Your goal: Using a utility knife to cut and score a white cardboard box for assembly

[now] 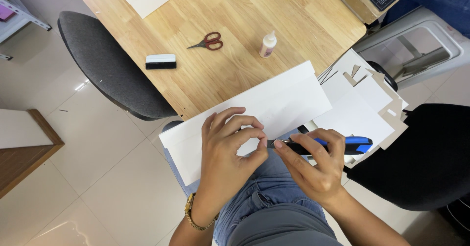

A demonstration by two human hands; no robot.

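Head view, only view. The right hand [313, 165] holds a blue and black knife [338, 145], grip closed around its body, tip pointing left toward the other hand. The left hand [230, 148] meets it at the tip: thumb and forefinger pinch shut at the metal end [272, 143], likely on the blade, though the blade itself is too small to make out. Both hands hover over the lap, above a large white board [274, 104] that rests half on the tabletop [235, 11] edge, half over the knees. Judgement on the step: handling the blade end goes best with the pinch on the flat sides, never the edge, the knife body held steady by the right hand, and the tip kept pointing away from the legs beneath. Slipping fingers are the main risk. To the right, a stack of white and grey offcuts [367, 99] lies fanned over a black chair. On the tabletop, well apart from the hands: red scissors [209, 41], a glue bottle [268, 45] standing upright and capped, a white and black scraper [160, 61]. Containers: the bottle's contents are not visible; a grey bin [416, 45] at upper right shows no clear contents.
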